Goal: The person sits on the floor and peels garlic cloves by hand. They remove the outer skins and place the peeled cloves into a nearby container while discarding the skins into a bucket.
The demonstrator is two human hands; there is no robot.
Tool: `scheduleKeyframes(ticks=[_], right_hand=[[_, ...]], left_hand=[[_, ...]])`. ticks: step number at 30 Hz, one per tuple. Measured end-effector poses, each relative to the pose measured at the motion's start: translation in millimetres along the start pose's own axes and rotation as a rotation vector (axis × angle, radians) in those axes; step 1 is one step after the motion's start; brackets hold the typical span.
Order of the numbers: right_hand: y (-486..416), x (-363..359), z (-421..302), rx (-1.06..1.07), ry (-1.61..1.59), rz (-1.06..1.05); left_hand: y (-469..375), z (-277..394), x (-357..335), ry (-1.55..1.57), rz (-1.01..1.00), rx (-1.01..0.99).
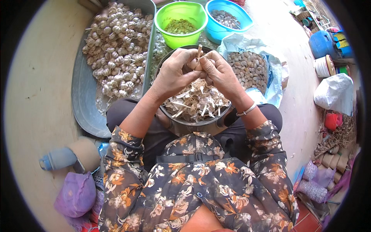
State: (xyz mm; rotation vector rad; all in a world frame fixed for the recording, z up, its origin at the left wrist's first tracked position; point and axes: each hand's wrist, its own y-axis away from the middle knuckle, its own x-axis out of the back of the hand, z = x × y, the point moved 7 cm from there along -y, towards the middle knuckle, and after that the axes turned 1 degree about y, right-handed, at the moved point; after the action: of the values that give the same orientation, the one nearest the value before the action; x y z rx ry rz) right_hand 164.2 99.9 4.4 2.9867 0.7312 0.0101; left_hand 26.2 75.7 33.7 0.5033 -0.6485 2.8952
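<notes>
A garlic bulb (194,64) with a short upright stem is gripped between my left hand (175,72) and my right hand (221,72), fingers of both on its sides. Under them stands a round dark basin (192,123) filled with dry garlic skins and stem bits (197,101). Right of my hands, an open white and blue sack (274,75) holds loose garlic cloves (247,68). Beyond the basin are a green plastic basin (179,39) with cloves and a blue plastic basin (213,29), also with cloves. Whole garlic bulbs (118,49) are heaped at the left.
A large grey tub (87,113) carries the bulb heap beside my left knee. A purple bag (76,194) and a blue-grey container (59,159) lie at lower left. Along the right are a blue plastic drum (321,45), a white sack (334,92) and a red container (332,121).
</notes>
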Motion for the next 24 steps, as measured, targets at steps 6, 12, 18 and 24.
scheduleKeyframes(ticks=[6,12,18,24], right_hand=[[4,5,16,-0.091,-0.178,0.061],[9,28,15,-0.129,-0.111,0.115],[11,10,5,0.035,0.150,0.091],[8,9,2,0.002,0.195,0.089]], left_hand=[[5,-16,-12,0.262,-0.140,0.206],[8,-26,-13,0.464,-0.098,0.271],[5,-18,-7,0.017,-0.038,0.117],[6,-11,-4,-0.006,0.002,0.068]])
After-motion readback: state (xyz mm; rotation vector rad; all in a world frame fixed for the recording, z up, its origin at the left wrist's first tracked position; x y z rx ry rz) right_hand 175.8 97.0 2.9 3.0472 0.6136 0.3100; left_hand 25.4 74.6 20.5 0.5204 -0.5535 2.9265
